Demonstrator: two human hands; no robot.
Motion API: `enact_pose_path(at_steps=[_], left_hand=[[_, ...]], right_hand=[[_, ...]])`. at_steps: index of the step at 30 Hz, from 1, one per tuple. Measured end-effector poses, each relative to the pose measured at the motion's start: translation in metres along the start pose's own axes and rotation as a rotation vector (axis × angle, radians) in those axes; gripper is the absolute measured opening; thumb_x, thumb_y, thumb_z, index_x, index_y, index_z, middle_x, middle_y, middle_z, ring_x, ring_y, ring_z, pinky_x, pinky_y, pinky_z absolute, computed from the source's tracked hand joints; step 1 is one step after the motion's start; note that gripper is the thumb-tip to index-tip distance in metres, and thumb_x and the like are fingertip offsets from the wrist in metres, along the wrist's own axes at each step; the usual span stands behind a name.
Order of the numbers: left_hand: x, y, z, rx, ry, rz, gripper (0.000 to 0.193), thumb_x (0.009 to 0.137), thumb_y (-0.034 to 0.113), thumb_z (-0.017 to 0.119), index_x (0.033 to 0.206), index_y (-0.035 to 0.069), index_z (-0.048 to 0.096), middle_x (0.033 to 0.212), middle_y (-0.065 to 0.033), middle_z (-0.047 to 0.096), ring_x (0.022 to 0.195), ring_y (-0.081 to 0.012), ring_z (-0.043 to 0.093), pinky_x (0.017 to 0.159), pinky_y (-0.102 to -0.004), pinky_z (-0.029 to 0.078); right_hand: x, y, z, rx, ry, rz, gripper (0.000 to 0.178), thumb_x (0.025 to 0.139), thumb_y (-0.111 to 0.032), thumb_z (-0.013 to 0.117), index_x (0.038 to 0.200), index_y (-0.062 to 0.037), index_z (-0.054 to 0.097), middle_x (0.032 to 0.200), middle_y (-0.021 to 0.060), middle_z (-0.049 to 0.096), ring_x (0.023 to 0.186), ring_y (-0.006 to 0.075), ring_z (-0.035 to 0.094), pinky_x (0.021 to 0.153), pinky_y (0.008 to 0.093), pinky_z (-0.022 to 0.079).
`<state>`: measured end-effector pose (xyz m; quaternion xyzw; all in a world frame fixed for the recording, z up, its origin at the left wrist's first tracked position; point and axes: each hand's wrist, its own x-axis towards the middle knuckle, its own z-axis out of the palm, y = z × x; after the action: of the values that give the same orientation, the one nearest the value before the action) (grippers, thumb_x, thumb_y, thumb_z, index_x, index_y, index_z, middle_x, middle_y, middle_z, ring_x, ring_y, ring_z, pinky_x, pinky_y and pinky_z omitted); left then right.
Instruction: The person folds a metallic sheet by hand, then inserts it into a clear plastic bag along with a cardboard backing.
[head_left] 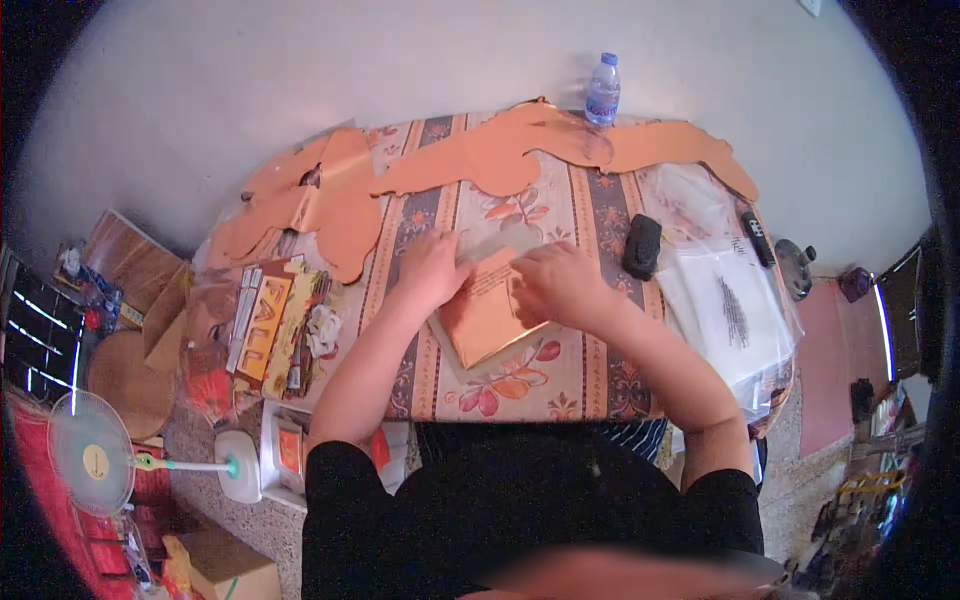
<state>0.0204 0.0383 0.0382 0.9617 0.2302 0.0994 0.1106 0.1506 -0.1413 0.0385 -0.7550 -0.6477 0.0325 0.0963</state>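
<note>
In front of me lies a flat orange packet point(490, 312) with small dark print, inside or on top of a clear plastic bag point(452, 345) that sticks out round its edges. My left hand point(436, 268) grips the upper left edge, thumb on the packet's face. At the right side, my right hand point(562, 285) has its fingers curled onto the packet and its edge. The fingertips of both hands are partly hidden.
Folded orange board cutouts point(345, 200) stretch along the table's far side, near a water bottle point(603, 92). Printed signs point(268, 325) lie left. A black block point(642, 247), marker point(758, 238) and white plastic bags point(725, 310) lie right. A fan point(92, 455) stands lower left.
</note>
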Motion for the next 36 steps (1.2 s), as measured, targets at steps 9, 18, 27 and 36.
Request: enact_pose_path(at_steps=[9,18,27,36], left_hand=[[0.015,-0.025,0.029,-0.327,-0.085,-0.003,0.022,0.08,0.023,0.068,0.094,0.007,0.063,0.09,-0.0131,0.067,0.087,-0.0317,0.065,0.075,-0.0419,0.051],[0.012,-0.02,0.035,-0.361,0.083,0.047,0.014,0.083,0.017,0.063,0.091,0.005,0.061,0.086,-0.0131,0.066,0.082,-0.0317,0.065,0.07,-0.0403,0.051],[0.014,-0.011,0.034,-0.564,0.115,0.0,0.014,0.085,0.015,0.065,0.092,0.003,0.061,0.08,-0.0105,0.066,0.072,-0.0228,0.065,0.067,-0.0347,0.05],[0.014,-0.007,0.042,-0.736,0.029,0.069,0.01,0.089,0.01,0.063,0.091,0.001,0.059,0.076,0.0006,0.059,0.069,-0.0068,0.054,0.065,-0.0241,0.046]], right_hand=[[0.038,0.015,0.059,0.1,0.477,-0.092,0.04,0.083,-0.026,0.062,0.114,-0.0022,0.058,0.121,0.0146,0.057,0.119,0.031,0.05,0.104,0.0472,0.033],[0.04,0.02,0.058,0.212,0.483,-0.105,0.037,0.083,-0.024,0.063,0.11,0.0,0.059,0.118,0.0158,0.057,0.117,0.0327,0.051,0.104,0.0471,0.033],[0.043,0.043,0.054,0.535,0.649,0.074,0.043,0.085,-0.018,0.064,0.122,-0.0002,0.053,0.117,0.02,0.057,0.11,0.0369,0.055,0.094,0.0419,0.045],[0.046,0.083,0.051,0.92,0.404,0.374,0.047,0.084,-0.028,0.068,0.122,-0.0031,0.057,0.091,0.0105,0.067,0.084,0.0181,0.065,0.074,0.0331,0.052]])
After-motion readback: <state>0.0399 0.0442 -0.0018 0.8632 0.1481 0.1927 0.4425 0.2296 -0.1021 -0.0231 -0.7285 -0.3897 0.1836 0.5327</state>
